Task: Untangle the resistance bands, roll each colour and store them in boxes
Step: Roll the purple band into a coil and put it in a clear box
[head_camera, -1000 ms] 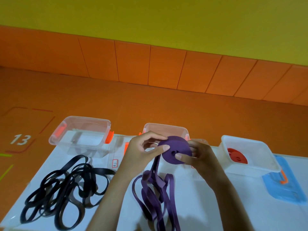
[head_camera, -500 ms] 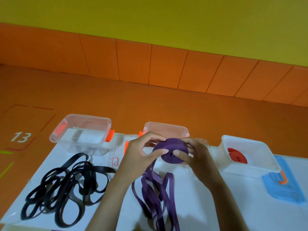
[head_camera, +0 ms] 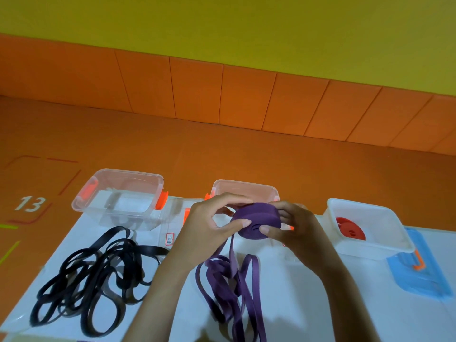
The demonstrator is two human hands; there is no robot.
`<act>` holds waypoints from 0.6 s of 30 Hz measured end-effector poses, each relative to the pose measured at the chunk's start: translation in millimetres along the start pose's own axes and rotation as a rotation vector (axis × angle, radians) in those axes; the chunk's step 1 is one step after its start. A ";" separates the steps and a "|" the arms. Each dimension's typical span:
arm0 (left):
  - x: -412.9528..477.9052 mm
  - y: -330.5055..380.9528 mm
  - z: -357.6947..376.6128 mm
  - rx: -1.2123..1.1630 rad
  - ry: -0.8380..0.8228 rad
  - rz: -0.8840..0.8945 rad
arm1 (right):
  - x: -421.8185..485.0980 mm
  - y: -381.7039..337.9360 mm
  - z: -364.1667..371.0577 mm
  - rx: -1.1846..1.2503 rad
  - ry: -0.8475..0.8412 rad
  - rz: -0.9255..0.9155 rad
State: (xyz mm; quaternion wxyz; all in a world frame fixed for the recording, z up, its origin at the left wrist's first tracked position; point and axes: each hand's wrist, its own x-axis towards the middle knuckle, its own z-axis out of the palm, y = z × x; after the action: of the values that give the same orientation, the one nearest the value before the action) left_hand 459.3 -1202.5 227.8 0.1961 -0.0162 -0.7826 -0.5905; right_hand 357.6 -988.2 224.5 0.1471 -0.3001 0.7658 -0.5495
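the hands, left hand (head_camera: 209, 225) and right hand (head_camera: 293, 228), grasp the purple roll (head_camera: 256, 218), now tipped edge-on, so winding goes on with much purple band (head_camera: 227, 287) loose.

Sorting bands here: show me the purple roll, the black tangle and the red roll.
purple roll (head_camera: 256, 217), head view, outer wrap
black tangle (head_camera: 121, 264), head view, crossing strands
red roll (head_camera: 350, 229), head view, flat face
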 end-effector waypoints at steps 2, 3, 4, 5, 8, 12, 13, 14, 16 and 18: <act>1.5 0.9 1.3 -0.086 0.039 -0.043 | -1.8 -3.2 -1.5 0.033 0.023 -0.026; 1.9 0.2 1.0 -0.131 0.051 -0.066 | -3.1 -5.4 -0.6 0.103 0.031 -0.032; 2.1 -0.5 0.4 -0.159 0.054 -0.082 | -4.1 -6.7 1.3 0.198 0.042 -0.024; 2.2 -0.7 -0.4 -0.171 0.048 -0.093 | -4.6 -8.1 3.2 0.291 0.053 -0.004; 2.4 0.1 -3.5 -0.195 0.039 -0.096 | -1.1 -4.3 7.6 0.407 0.036 0.021; 3.5 0.8 -3.6 -0.101 0.063 -0.049 | 2.9 -1.3 12.4 0.407 0.042 -0.016; 3.5 1.6 -0.7 -0.093 0.079 -0.050 | 3.4 -2.6 12.4 0.413 0.062 -0.015; 3.5 2.4 2.4 -0.106 0.101 -0.055 | 3.8 -4.5 12.4 0.416 0.082 -0.016; 3.1 3.3 6.4 -0.162 0.143 -0.066 | 3.7 -7.0 11.7 0.438 0.118 -0.030; 3.1 3.2 5.3 -0.207 0.151 -0.068 | 4.1 -7.1 13.2 0.531 0.126 -0.053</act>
State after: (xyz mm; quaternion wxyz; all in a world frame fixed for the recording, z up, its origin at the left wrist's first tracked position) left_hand 455.8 -1197.2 230.5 0.2317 0.0346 -0.7005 -0.6741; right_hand 363.8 -1002.2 226.8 0.1583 -0.2364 0.5943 -0.7522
